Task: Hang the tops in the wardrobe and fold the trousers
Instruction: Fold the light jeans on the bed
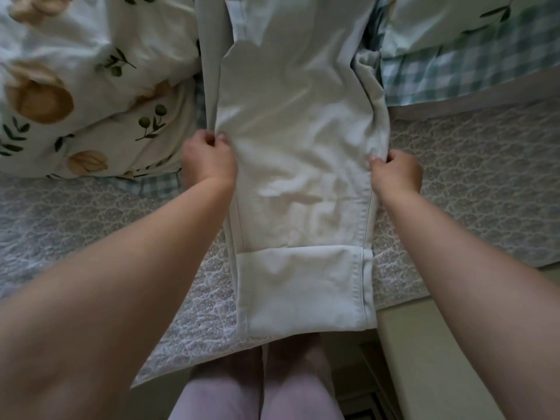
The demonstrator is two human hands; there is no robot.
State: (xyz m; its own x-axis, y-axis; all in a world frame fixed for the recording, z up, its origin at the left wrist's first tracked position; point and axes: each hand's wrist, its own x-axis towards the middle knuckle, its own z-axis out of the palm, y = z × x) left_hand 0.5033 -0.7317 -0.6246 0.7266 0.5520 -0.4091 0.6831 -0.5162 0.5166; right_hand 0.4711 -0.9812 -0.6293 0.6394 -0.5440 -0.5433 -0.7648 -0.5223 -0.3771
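Observation:
Pale, almost white trousers lie lengthwise on the bed, legs stacked one on the other, with the turned-up cuffs nearest me at the bed's edge. My left hand pinches the left side of the legs about mid-length. My right hand pinches the right seam at the same height. The waist end runs out of view at the top.
A patterned grey-white bedspread covers the bed. A bunched duvet with leaf and fruit print lies left of the trousers, and a green checked cover lies to the right. My legs in pale pink stand below the bed edge.

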